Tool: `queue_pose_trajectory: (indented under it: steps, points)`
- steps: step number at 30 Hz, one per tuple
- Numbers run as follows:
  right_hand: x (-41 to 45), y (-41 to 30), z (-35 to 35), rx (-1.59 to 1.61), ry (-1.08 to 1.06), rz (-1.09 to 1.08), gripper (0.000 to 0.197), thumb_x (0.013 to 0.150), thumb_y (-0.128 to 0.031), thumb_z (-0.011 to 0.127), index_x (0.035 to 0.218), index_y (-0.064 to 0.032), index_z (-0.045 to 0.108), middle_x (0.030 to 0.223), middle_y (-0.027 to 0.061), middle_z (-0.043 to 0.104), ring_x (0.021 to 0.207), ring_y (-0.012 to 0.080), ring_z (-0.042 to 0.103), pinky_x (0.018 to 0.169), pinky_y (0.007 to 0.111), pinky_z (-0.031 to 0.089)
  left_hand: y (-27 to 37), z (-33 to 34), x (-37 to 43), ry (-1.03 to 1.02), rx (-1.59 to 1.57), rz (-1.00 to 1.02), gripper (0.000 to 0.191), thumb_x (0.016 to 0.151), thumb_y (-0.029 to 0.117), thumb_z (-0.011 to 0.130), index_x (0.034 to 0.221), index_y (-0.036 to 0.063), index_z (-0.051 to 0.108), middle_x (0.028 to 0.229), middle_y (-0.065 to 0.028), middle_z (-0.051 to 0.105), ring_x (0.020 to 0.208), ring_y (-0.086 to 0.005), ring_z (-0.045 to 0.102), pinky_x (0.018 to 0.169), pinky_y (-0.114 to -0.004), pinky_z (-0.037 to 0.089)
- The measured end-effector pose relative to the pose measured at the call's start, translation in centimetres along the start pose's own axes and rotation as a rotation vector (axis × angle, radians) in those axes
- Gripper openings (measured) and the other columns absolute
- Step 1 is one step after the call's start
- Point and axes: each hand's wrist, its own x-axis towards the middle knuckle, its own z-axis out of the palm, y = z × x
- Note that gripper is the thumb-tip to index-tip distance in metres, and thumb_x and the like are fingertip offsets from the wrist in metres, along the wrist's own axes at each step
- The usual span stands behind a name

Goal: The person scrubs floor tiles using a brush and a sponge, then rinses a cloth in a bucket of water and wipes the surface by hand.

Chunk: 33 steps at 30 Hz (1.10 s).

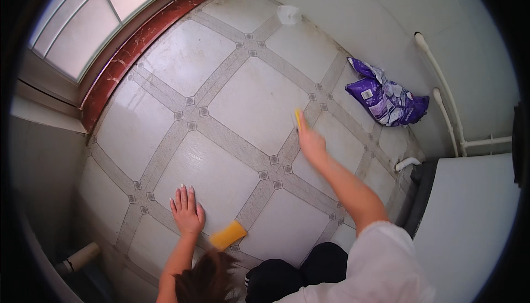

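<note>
My left hand [188, 214] lies palm down on the patterned floor tiles [232, 179], its fingers spread a little and nothing under them that I can see. Just to its right, a yellow-orange cleaning cloth or sponge [229, 235] rests on the floor, partly covered by hair. Further forward, my right hand [312, 139] grips a small yellow and pale hand tool [297, 119]. Blur and the fingers hide most of that tool, so its exact kind is unclear. Its end is at or close to the tiles.
A crumpled purple plastic bag [387, 98] lies by the right wall, near white pipes [439, 71]. Beyond is a small white object [289, 14]. A red stone sill [145, 34] borders the glazed door. At right stands a white appliance or cabinet [468, 220]; a pipe [80, 257] is at lower left.
</note>
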Motion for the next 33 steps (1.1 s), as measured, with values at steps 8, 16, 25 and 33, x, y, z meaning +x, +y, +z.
queue_pose_trajectory:
  steps: [8, 16, 25, 33]
  points:
    - [7.3, -2.6, -1.2, -0.053, -0.005, 0.114, 0.062, 0.083, -0.019, 0.039, 0.133, -0.0171, 0.003, 0.074, 0.0146, 0.060, 0.063, 0.0274, 0.059, 0.054, 0.040, 0.047, -0.7, 0.1, -0.1, -0.007, 0.037, 0.003, 0.051, 0.072, 0.021, 0.043, 0.121, 0.0080, 0.039, 0.128, -0.0127, 0.034, 0.120, -0.0285, 0.029, 0.097, -0.047, 0.017]
    - [6.8, 2.0, -1.3, -0.065, 0.030, 0.013, 0.058, 0.084, -0.030, 0.039, 0.132, -0.0176, 0.008, 0.068, 0.0166, 0.058, 0.060, 0.0309, 0.058, 0.052, 0.044, 0.045, 0.5, 0.6, 0.3, -0.026, 0.010, 0.034, 0.051, 0.073, 0.020, 0.041, 0.122, 0.0050, 0.037, 0.129, -0.0147, 0.031, 0.121, -0.0299, 0.026, 0.098, -0.046, 0.015]
    - [-0.4, -0.6, -0.3, -0.086, -0.097, -0.085, 0.064, 0.082, -0.031, 0.045, 0.132, -0.0207, 0.005, 0.067, 0.0123, 0.059, 0.057, 0.0264, 0.059, 0.048, 0.039, 0.047, -0.8, 0.3, -0.4, -0.010, 0.047, 0.022, 0.052, 0.073, 0.020, 0.041, 0.123, 0.0054, 0.035, 0.130, -0.0148, 0.030, 0.121, -0.0297, 0.026, 0.098, -0.045, 0.014]
    - [9.4, -0.5, -0.7, -0.036, 0.221, 0.100, 0.056, 0.083, -0.021, 0.039, 0.132, -0.0209, 0.011, 0.071, 0.0138, 0.058, 0.062, 0.0272, 0.058, 0.052, 0.040, 0.047, 0.2, 0.8, 0.6, -0.001, 0.044, 0.055, 0.052, 0.074, 0.020, 0.040, 0.124, 0.0054, 0.035, 0.130, -0.0144, 0.030, 0.121, -0.0301, 0.025, 0.099, -0.046, 0.014]
